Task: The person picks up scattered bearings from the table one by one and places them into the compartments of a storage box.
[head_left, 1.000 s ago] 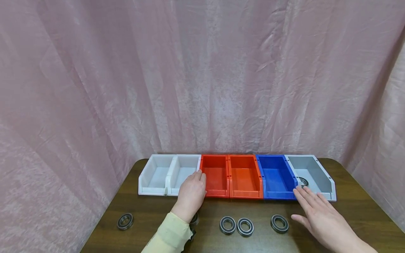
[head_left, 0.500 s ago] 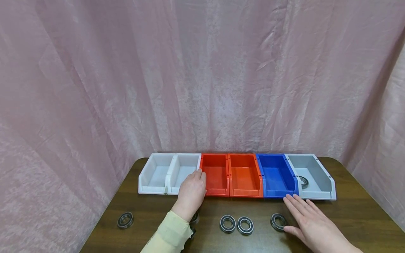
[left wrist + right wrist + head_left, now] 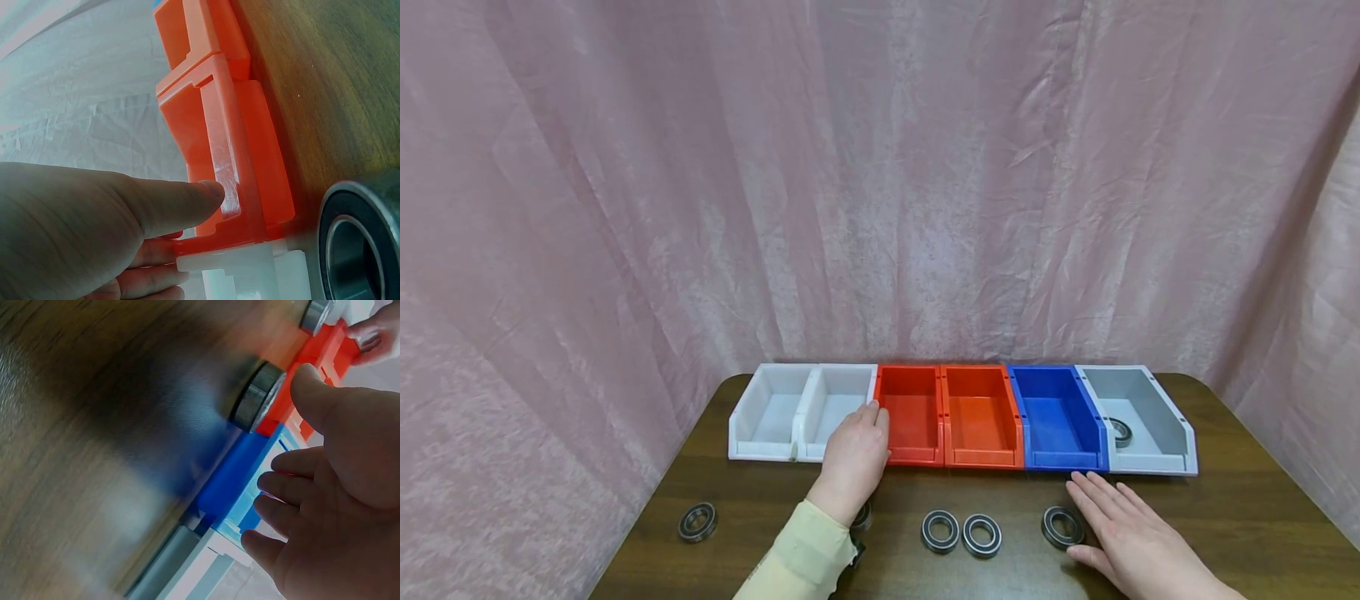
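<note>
My left hand grips the front left corner of the dark red bin. In the left wrist view the thumb lies on that bin's front lip, while the other fingers are partly hidden behind the wall. A bearing lies on the table close under this wrist. My right hand hovers palm down in front of the blue bin, fingers straight and holding nothing. Its thumb overlaps the right edge of a ball bearing in the head view. Another bearing rests inside the grey bin.
Two bearings, one beside the other, lie mid-table. A further bearing is at the far left. White bins and an orange-red bin complete the row along the back, before a pink curtain.
My right hand has drawn back from the front of the grey bin, moving left and towards me, beside the rightmost table bearing. The left hand keeps its place on the red bin.
</note>
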Tool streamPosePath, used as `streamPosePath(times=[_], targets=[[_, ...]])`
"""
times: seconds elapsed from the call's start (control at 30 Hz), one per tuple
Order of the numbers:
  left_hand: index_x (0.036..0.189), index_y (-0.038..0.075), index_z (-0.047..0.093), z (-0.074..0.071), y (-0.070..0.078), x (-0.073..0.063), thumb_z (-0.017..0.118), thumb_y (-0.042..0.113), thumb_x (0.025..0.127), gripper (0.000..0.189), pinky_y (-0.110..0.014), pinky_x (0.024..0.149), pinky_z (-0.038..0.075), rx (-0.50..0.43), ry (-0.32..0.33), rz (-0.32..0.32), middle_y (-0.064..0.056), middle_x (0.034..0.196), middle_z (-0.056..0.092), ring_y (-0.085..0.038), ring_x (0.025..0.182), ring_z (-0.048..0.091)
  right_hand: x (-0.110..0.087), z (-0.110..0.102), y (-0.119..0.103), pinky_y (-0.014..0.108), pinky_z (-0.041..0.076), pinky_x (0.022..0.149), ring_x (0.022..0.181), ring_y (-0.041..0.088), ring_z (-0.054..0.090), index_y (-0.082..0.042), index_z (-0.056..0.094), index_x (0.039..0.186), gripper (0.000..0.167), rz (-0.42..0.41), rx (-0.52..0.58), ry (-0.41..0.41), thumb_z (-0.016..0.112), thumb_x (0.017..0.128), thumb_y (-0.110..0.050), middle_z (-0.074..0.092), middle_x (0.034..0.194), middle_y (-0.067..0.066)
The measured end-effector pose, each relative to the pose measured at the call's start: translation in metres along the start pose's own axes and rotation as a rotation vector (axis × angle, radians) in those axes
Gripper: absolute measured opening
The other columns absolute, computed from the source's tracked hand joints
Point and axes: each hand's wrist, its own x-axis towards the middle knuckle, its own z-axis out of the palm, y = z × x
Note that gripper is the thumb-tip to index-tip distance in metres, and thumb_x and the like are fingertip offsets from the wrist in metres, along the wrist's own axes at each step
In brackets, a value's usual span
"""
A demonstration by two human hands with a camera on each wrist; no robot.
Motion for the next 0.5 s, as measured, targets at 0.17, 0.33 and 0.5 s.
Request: streamPosePath(times=[0.17,0.33,0.5], targets=[[0.125,-0.004,0.074,0.0003,-0.0002,-0.0002,0.102,0.024,0.08,0.06,-0.041,0.101,0.062,0.003,0.032,0.013,-0.022,0.13,0.075,-0.034,0.116,0.075,0.0035,0.0019,0.0011,0.068,0.037,0.123,0.15,0.047,0.051,0.0,0.06,0.154,0.085,0.017,0.019,-0.032,0.078,0.097,-0.059,0.058,0.158,0.023],[0.125,-0.004,0.074,-0.0007,-0.0001,0.0002,0.102,0.025,0.08,0.06,-0.041,0.102,0.062,0.0,0.022,0.01,-0.021,0.131,0.075,-0.033,0.116,0.074,0.0078,0.0054,0.002,0.069,0.036,0.123,0.15,0.046,0.051,0.0,0.06,0.154,0.086,0.024,0.038,-0.066,0.077,0.097,-0.062,0.058,0.158,0.023],[0.125,-0.004,0.074,-0.0013,0.0002,-0.0004,0.101,0.024,0.081,0.059,-0.041,0.102,0.062,0.008,0.028,0.016,-0.022,0.13,0.075,-0.033,0.115,0.075,0.0096,0.0084,0.0013,0.068,0.038,0.122,0.148,0.045,0.053,0.001,0.063,0.151,0.081,0.01,0.032,-0.063,0.079,0.097,-0.057,0.06,0.156,0.023]])
